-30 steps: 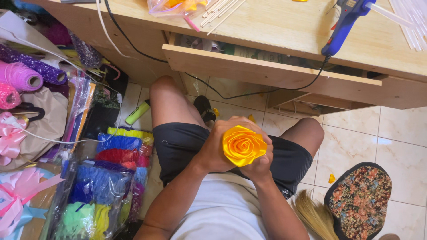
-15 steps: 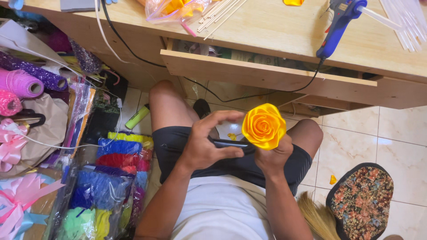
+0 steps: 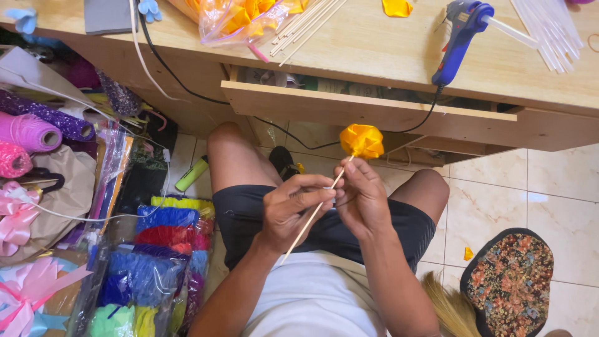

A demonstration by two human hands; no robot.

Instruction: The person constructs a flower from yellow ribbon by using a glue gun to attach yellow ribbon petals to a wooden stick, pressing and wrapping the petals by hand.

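Note:
A yellow ribbon rose (image 3: 361, 140) sits on the top end of a thin wooden stick (image 3: 310, 218). The stick slants down toward my lap. My left hand (image 3: 292, 208) pinches the stick at its middle, fingers curled around it. Just right of it, my right hand (image 3: 362, 196) grips the stick below the rose, fingertips touching the left hand's. Both hands hover above my thighs in black shorts (image 3: 246, 209), in front of the open wooden drawer (image 3: 374, 112).
The wooden desk (image 3: 374, 43) holds a blue glue gun (image 3: 460, 31), clear glue sticks (image 3: 549, 25), wooden skewers (image 3: 306, 25) and a bag of yellow petals (image 3: 240, 19). Ribbon rolls (image 3: 31, 131) and bagged coloured yarn (image 3: 150, 256) lie at left. A patterned cushion (image 3: 508, 284) lies at right.
The rose has turned from facing up to side-on and risen toward the drawer. My hands have slid down onto the stick, which now shows below them.

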